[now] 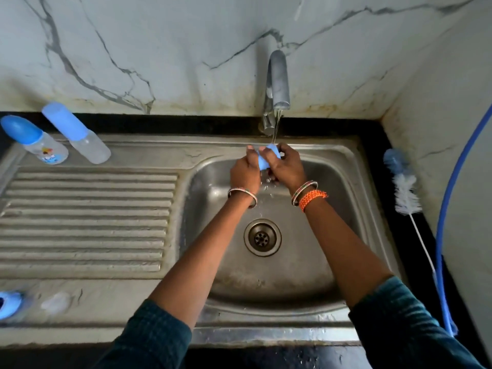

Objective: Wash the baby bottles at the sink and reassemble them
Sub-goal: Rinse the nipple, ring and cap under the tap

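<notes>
Both hands, left [243,173] and right [286,166], grip a blue cap [267,157] (perhaps a bottle's) under the tap [278,81] over the sink [346,182], two bottles [80,134] far left.

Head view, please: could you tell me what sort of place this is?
Probably a home kitchen: a steel sink with a ridged drainboard, a running tap, and marble-look wall tiles.
</notes>
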Available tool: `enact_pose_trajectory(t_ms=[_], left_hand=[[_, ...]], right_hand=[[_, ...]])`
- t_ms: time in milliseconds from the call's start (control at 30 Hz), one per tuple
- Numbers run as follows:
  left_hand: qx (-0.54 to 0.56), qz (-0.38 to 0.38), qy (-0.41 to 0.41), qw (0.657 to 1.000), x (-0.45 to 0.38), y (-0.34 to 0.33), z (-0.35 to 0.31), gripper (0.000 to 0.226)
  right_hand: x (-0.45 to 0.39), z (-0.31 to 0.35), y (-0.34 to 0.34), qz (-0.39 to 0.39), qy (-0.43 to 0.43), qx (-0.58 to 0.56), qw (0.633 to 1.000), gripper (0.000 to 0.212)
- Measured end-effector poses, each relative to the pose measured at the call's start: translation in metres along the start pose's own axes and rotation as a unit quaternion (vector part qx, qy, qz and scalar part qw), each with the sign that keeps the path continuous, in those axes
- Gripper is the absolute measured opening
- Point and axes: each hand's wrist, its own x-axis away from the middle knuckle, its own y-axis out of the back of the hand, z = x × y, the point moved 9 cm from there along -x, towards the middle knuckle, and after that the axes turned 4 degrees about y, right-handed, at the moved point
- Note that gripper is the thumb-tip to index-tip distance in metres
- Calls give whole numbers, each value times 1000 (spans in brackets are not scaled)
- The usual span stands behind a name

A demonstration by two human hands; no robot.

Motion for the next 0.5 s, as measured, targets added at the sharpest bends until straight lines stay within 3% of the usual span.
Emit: enact_pose_trajectory(t_ms=[67, 167, 333, 500], left_hand=[[-9, -54, -59, 997, 5, 8, -10, 57], [-9, -115, -173, 978, 13, 25, -26, 46], [-44, -108, -336, 934, 34, 32, -52, 57], [-120, -58, -484, 865, 49, 20, -58, 61]], right_hand=[[-2, 1, 2, -16, -8, 37, 999, 27], [-2, -3, -3, -22, -44, 4, 999, 27], [-1, -4, -12, 6, -116, -23, 993, 40], [10, -22, -20, 101, -234, -71, 964, 43]])
